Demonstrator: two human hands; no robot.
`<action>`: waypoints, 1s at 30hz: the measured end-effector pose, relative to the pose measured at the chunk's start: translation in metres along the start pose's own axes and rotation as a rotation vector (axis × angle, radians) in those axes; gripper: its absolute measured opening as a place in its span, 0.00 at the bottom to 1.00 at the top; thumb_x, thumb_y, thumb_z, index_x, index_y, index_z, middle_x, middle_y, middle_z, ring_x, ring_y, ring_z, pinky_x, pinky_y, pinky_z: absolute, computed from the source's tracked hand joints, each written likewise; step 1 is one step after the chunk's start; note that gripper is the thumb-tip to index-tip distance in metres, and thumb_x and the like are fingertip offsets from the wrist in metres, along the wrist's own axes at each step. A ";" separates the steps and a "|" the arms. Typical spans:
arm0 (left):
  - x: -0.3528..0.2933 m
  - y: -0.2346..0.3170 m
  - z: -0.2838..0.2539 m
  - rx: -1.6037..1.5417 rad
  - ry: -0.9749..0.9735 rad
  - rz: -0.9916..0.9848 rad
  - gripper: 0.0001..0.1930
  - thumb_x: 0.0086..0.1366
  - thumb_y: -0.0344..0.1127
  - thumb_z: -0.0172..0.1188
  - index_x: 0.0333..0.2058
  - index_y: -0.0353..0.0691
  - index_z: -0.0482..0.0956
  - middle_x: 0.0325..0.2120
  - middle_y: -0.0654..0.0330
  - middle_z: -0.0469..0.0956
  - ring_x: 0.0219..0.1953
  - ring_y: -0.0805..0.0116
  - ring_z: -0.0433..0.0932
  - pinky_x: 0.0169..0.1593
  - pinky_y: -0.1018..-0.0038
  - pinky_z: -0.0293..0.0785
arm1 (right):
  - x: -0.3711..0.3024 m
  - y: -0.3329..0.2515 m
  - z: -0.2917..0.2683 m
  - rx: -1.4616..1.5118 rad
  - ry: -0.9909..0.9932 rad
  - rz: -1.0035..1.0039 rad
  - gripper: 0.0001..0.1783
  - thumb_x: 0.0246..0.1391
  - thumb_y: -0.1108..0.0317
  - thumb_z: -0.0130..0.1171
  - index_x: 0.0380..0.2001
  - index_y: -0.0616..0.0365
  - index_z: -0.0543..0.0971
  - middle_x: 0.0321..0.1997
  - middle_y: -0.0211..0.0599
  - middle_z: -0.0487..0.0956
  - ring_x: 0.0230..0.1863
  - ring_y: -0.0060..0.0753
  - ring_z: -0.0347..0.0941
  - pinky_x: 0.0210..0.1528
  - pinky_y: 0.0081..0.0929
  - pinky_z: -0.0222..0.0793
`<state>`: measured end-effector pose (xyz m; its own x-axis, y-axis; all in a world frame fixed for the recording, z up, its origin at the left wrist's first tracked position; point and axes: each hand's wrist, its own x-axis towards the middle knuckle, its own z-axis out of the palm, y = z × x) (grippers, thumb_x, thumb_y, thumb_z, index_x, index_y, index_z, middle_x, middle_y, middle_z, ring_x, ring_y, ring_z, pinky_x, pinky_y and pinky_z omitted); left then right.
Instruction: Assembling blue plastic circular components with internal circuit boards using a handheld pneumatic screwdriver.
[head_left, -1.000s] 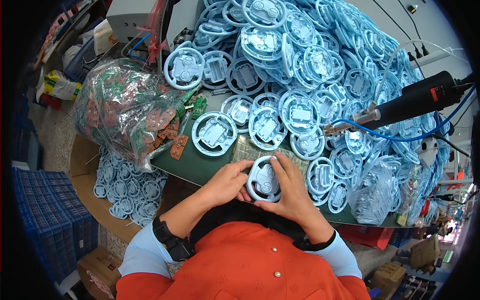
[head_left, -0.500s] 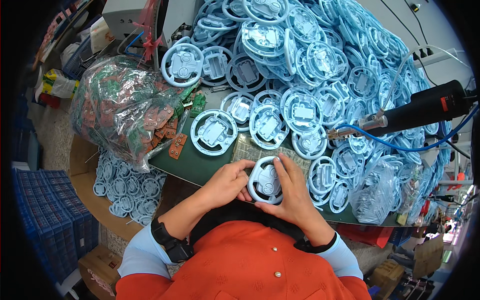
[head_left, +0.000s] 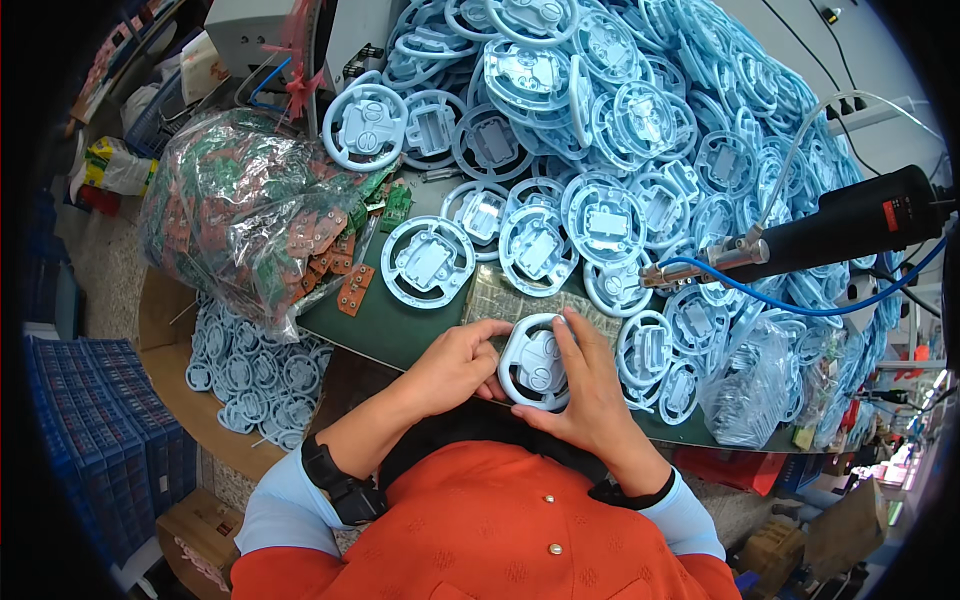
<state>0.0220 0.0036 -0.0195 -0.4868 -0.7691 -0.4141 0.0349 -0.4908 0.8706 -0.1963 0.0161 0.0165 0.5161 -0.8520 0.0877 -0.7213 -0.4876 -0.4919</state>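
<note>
Close in front of my body, a light blue plastic toy steering wheel (head_left: 540,368) is held tilted up at the table's front edge. My right hand (head_left: 588,385) grips its right rim, fingers over the top and thumb at the lower edge. My left hand (head_left: 458,366) is closed at the left rim, its fingertips against the wheel; what lies under those fingers is hidden. Just beyond is a flat, clear-looking block (head_left: 500,300) on the green tabletop. More wheel halves (head_left: 428,262) lie open side up beyond my hands.
A big heap of blue wheel parts (head_left: 610,120) fills the back and right. From the right reaches a black power screwdriver (head_left: 850,232) with a blue hose. A clear bag of circuit boards (head_left: 245,215) sits left, above a carton of small blue parts (head_left: 260,375). Blue crates (head_left: 110,430) stand far left.
The screwdriver's tip has shifted slightly left. The steering wheel and both hands have barely moved.
</note>
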 end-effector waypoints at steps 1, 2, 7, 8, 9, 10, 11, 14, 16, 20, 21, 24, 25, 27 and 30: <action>0.000 0.000 0.000 0.009 0.004 0.003 0.24 0.65 0.23 0.44 0.60 0.26 0.63 0.28 0.58 0.81 0.29 0.72 0.82 0.34 0.79 0.79 | 0.000 0.000 0.000 -0.003 -0.002 0.000 0.58 0.28 0.56 0.80 0.61 0.68 0.60 0.64 0.58 0.60 0.60 0.64 0.61 0.61 0.52 0.58; 0.000 0.000 0.000 0.019 0.007 0.005 0.24 0.65 0.23 0.44 0.60 0.25 0.63 0.28 0.58 0.80 0.29 0.72 0.82 0.33 0.79 0.79 | -0.001 0.001 0.001 -0.003 -0.002 0.001 0.58 0.28 0.56 0.80 0.61 0.68 0.60 0.64 0.58 0.60 0.60 0.64 0.61 0.61 0.52 0.58; 0.000 0.002 0.000 0.028 -0.002 0.019 0.24 0.64 0.22 0.45 0.60 0.25 0.64 0.27 0.59 0.80 0.29 0.72 0.82 0.33 0.78 0.79 | 0.000 0.001 0.001 -0.017 -0.011 0.003 0.57 0.28 0.56 0.80 0.61 0.68 0.61 0.64 0.58 0.60 0.60 0.62 0.61 0.61 0.52 0.58; 0.000 0.003 0.000 0.031 0.003 0.017 0.24 0.64 0.22 0.45 0.60 0.25 0.64 0.27 0.59 0.80 0.29 0.72 0.82 0.33 0.78 0.79 | 0.000 0.001 0.001 -0.017 -0.011 0.002 0.57 0.28 0.56 0.80 0.61 0.68 0.61 0.64 0.58 0.60 0.60 0.62 0.61 0.61 0.52 0.58; 0.000 0.002 0.000 0.031 0.003 0.017 0.24 0.64 0.22 0.45 0.60 0.25 0.64 0.27 0.59 0.80 0.29 0.72 0.82 0.33 0.78 0.79 | 0.000 0.002 0.002 -0.016 -0.012 -0.003 0.57 0.29 0.56 0.80 0.60 0.68 0.62 0.64 0.59 0.60 0.60 0.62 0.62 0.61 0.52 0.58; 0.001 0.002 0.000 0.033 0.003 0.018 0.24 0.64 0.22 0.45 0.60 0.25 0.64 0.27 0.59 0.80 0.29 0.72 0.82 0.33 0.78 0.79 | 0.000 0.002 0.002 -0.015 -0.012 -0.009 0.56 0.29 0.56 0.79 0.60 0.69 0.62 0.64 0.59 0.61 0.61 0.62 0.62 0.61 0.53 0.58; 0.001 0.001 0.000 0.033 0.004 0.018 0.24 0.64 0.22 0.45 0.60 0.25 0.64 0.27 0.59 0.80 0.28 0.72 0.81 0.33 0.78 0.79 | 0.001 0.002 0.002 -0.014 -0.013 -0.009 0.56 0.29 0.56 0.79 0.60 0.69 0.62 0.64 0.59 0.61 0.61 0.62 0.62 0.61 0.53 0.58; 0.001 0.002 -0.001 0.017 -0.002 0.019 0.24 0.65 0.23 0.46 0.60 0.25 0.65 0.27 0.60 0.80 0.28 0.73 0.81 0.33 0.79 0.78 | 0.001 0.002 0.000 -0.010 -0.027 -0.008 0.56 0.29 0.55 0.79 0.60 0.69 0.62 0.64 0.60 0.61 0.61 0.63 0.61 0.61 0.53 0.57; 0.002 0.000 -0.001 0.019 0.018 0.035 0.24 0.63 0.22 0.46 0.59 0.26 0.67 0.25 0.60 0.79 0.27 0.73 0.81 0.32 0.78 0.78 | 0.001 0.004 -0.002 0.006 -0.042 -0.019 0.56 0.29 0.55 0.79 0.60 0.69 0.62 0.64 0.61 0.60 0.62 0.63 0.61 0.62 0.54 0.57; 0.003 0.002 -0.002 0.045 0.049 0.051 0.23 0.62 0.22 0.46 0.58 0.28 0.69 0.24 0.61 0.79 0.26 0.74 0.80 0.31 0.78 0.78 | 0.001 0.006 -0.002 0.010 -0.042 -0.032 0.56 0.30 0.55 0.79 0.60 0.69 0.62 0.65 0.61 0.60 0.62 0.63 0.61 0.62 0.53 0.57; 0.003 0.002 -0.002 0.044 0.049 0.051 0.23 0.62 0.22 0.46 0.58 0.28 0.69 0.24 0.61 0.79 0.26 0.74 0.80 0.31 0.78 0.78 | 0.002 0.006 -0.002 0.010 -0.044 -0.026 0.56 0.30 0.55 0.79 0.60 0.69 0.62 0.65 0.61 0.60 0.62 0.63 0.61 0.62 0.53 0.57; 0.003 0.003 -0.001 0.039 0.049 0.052 0.23 0.63 0.23 0.47 0.57 0.28 0.70 0.24 0.61 0.79 0.26 0.74 0.80 0.32 0.78 0.78 | 0.002 0.006 -0.001 0.009 -0.042 -0.024 0.56 0.29 0.55 0.79 0.60 0.69 0.62 0.65 0.61 0.60 0.62 0.63 0.60 0.62 0.54 0.56; 0.003 0.003 -0.001 0.040 0.049 0.050 0.23 0.63 0.23 0.48 0.58 0.29 0.70 0.24 0.61 0.79 0.26 0.74 0.80 0.31 0.78 0.78 | 0.002 0.006 -0.001 0.007 -0.039 -0.029 0.56 0.29 0.55 0.79 0.60 0.69 0.62 0.65 0.61 0.60 0.63 0.64 0.60 0.63 0.54 0.56; 0.003 0.002 -0.001 0.042 0.049 0.047 0.23 0.63 0.23 0.48 0.58 0.29 0.70 0.24 0.61 0.79 0.26 0.75 0.80 0.31 0.78 0.78 | 0.002 0.006 0.000 0.008 -0.036 -0.025 0.56 0.29 0.55 0.79 0.60 0.69 0.62 0.65 0.61 0.60 0.63 0.64 0.60 0.63 0.54 0.56; 0.003 0.002 -0.001 0.039 0.057 0.041 0.23 0.63 0.23 0.48 0.57 0.29 0.70 0.24 0.61 0.79 0.26 0.74 0.80 0.31 0.78 0.78 | 0.002 0.006 0.000 0.011 -0.036 -0.022 0.56 0.29 0.55 0.79 0.60 0.69 0.62 0.65 0.61 0.60 0.63 0.64 0.60 0.63 0.54 0.55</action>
<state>0.0211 -0.0002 -0.0195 -0.4356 -0.8104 -0.3917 0.0188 -0.4433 0.8962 -0.1993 0.0114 0.0134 0.5486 -0.8333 0.0677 -0.7041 -0.5041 -0.5000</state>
